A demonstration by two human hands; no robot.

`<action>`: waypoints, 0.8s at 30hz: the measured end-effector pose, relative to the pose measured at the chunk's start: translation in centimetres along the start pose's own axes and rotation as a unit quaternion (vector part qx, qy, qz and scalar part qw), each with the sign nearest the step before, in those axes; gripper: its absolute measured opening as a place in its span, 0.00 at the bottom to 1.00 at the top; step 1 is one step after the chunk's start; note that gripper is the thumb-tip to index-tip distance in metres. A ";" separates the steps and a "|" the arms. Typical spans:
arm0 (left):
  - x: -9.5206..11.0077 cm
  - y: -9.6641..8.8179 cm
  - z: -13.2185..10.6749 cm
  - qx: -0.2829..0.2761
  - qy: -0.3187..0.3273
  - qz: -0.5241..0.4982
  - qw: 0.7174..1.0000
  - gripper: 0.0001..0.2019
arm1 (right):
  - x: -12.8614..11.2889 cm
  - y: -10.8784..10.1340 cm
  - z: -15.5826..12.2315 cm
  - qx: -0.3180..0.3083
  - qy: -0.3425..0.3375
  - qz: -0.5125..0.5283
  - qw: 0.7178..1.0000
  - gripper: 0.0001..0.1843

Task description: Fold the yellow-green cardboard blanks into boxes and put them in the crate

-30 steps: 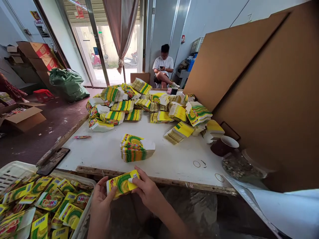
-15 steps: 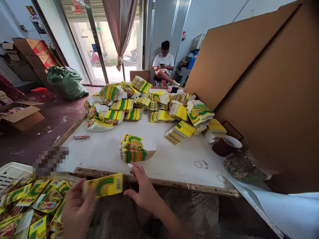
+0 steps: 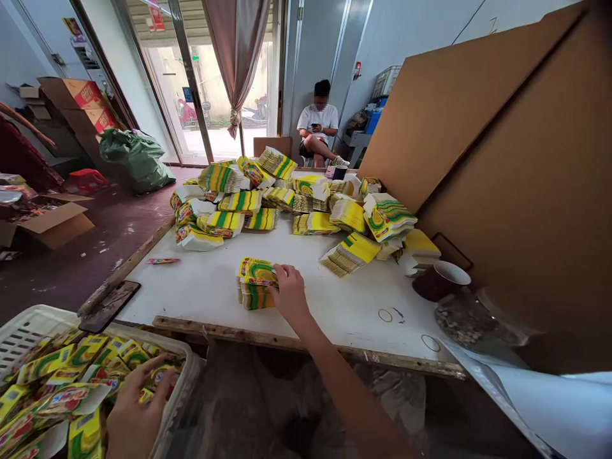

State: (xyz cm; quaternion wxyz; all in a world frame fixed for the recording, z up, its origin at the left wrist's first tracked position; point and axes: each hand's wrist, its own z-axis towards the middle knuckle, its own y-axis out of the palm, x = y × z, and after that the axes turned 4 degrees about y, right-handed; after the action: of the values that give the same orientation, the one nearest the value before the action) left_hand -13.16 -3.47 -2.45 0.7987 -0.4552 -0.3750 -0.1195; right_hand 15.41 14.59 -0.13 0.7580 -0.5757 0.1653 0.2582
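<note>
On the table (image 3: 329, 319), a carton stack (image 3: 257, 287) is set before a heap of carton bundles (image 3: 239, 203). A smartphone (image 3: 111, 306) is laid at the left front corner, behind a basket (image 3: 191, 364) filled with packets (image 3: 85, 435). At the right, a mug (image 3: 436, 282) is placed beside a jar (image 3: 463, 324), before cardboard sheets (image 3: 478, 115).

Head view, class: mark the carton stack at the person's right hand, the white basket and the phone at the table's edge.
Stack (image 3: 257, 297): head view, on its near side.
Basket (image 3: 192, 362): head view, on its rim, right side.
Phone (image 3: 110, 306): head view, middle of its upper face.
</note>
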 end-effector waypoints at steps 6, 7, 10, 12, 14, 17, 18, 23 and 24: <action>2.4 3.6 -0.1 -0.092 0.010 -0.100 0.991 0.25 | -0.3 -0.3 0.2 -0.011 0.001 -0.028 1.000 0.19; 2.9 4.0 -0.2 -0.100 0.015 -0.119 0.988 0.24 | -0.4 -0.2 0.2 -0.009 0.003 -0.027 1.000 0.21; 4.3 4.9 -0.6 -0.124 0.013 -0.170 0.977 0.22 | -0.4 -0.1 0.2 -0.013 0.001 -0.020 1.000 0.22; 4.7 5.3 -0.9 -0.137 -0.002 -0.196 0.971 0.20 | -0.3 0.0 0.4 -0.020 -0.002 -0.011 1.000 0.20; 4.7 5.5 -1.2 -0.148 -0.017 -0.206 0.967 0.20 | -0.2 -0.1 0.6 -0.023 -0.001 0.000 1.000 0.20; 4.2 5.7 -1.5 -0.167 -0.028 -0.200 0.965 0.19 | -0.4 -0.7 0.8 -0.009 0.006 0.025 1.000 0.23; 4.2 5.9 -1.6 -0.176 -0.032 -0.202 0.963 0.19 | -0.7 -0.9 0.6 0.000 0.008 0.037 0.999 0.25; 6.3 7.5 -2.6 -0.163 -0.077 -0.355 0.917 0.30 | -3.0 -1.6 -3.8 -0.004 -0.054 0.143 0.988 0.30; 7.1 7.9 -2.7 -0.134 -0.096 -0.410 0.897 0.32 | -3.6 -1.4 -5.2 -0.031 -0.087 0.185 0.978 0.30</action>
State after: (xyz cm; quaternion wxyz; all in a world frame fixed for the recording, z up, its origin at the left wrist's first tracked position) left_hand -2.70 -0.23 -3.30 0.5704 -0.3730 -0.5835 -0.4416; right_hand 13.55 8.62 1.49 0.6905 -0.5340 0.1939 0.4478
